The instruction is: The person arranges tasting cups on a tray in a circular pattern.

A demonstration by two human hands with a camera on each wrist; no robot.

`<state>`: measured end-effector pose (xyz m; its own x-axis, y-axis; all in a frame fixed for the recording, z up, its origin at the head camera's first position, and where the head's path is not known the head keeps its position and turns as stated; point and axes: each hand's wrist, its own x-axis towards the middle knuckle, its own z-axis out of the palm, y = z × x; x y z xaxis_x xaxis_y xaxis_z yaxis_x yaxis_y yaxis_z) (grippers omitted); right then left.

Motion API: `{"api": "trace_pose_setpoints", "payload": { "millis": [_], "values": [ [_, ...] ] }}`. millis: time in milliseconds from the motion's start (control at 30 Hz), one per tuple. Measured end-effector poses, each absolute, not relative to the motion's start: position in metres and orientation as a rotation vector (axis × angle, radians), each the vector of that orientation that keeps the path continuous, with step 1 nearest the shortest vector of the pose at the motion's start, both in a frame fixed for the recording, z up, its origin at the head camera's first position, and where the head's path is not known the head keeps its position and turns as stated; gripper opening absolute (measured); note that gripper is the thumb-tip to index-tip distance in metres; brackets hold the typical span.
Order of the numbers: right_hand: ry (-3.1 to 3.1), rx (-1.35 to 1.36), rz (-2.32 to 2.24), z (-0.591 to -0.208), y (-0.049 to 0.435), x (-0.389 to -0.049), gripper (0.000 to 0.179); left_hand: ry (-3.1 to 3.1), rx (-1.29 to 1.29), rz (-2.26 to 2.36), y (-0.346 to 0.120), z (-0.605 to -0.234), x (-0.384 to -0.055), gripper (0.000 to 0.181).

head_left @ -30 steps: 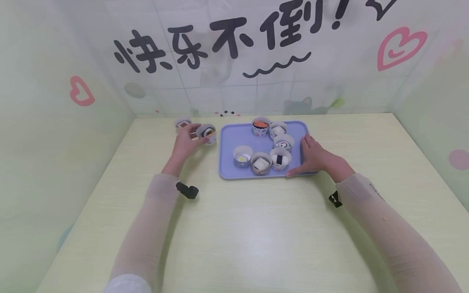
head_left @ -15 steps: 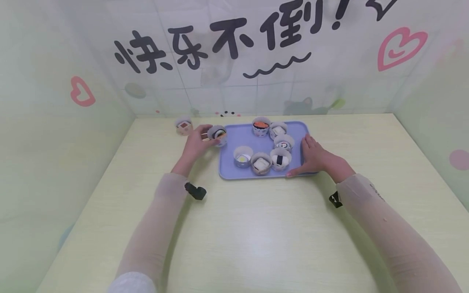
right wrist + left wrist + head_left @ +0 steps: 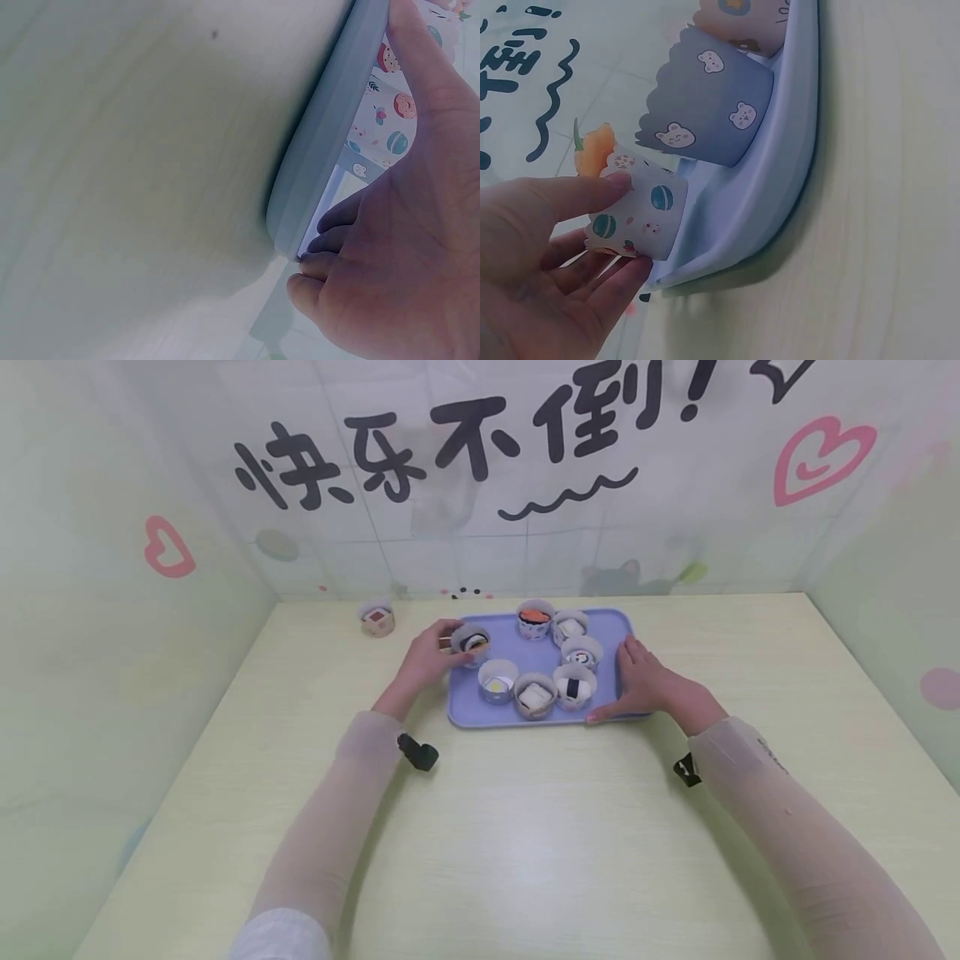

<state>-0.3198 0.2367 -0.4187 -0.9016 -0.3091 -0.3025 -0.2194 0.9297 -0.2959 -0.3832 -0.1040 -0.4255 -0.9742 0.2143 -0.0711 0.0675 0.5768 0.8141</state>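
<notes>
My left hand (image 3: 426, 662) pinches a white paper baking cup (image 3: 471, 653) between thumb and fingers at the left side of a blue tray (image 3: 525, 651). Inside the cup is a small dark-banded piece; the left wrist view shows an orange bit with a green tip above the rim, and macaron prints on the cup (image 3: 649, 217). A grey-blue cup with bear prints (image 3: 709, 101) stands close by on the tray. Fairly straight, the fingers of my right hand (image 3: 651, 683) lie along the tray's right rim, the thumb at its front edge.
Several filled cups stand on the tray, including one with an orange topping (image 3: 534, 623) and one with a black-banded white piece (image 3: 575, 691). Another cup (image 3: 377, 620) stands on the pale table (image 3: 510, 827), left of the tray. A printed backdrop (image 3: 465, 560) rises behind.
My left hand has carried the cup rightward from beside the tray to over its left side. The lone cup at the back left is now fully visible. My right hand has stayed put.
</notes>
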Motion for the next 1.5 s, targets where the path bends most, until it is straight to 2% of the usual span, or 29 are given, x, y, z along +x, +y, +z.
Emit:
{"api": "trace_pose_setpoints", "payload": {
  "millis": [633,1500],
  "values": [
    [2.734,-0.401,-0.358,-0.4170,0.2343,-0.3197,0.143,2.575,0.375,1.204,-0.0941,-0.4236,-0.3762,0.062],
    [2.732,-0.388,-0.357,-0.4201,0.2379,-0.3205,0.145,2.503,0.454,1.321,-0.1035,-0.4220,-0.3754,0.074]
  ]
}}
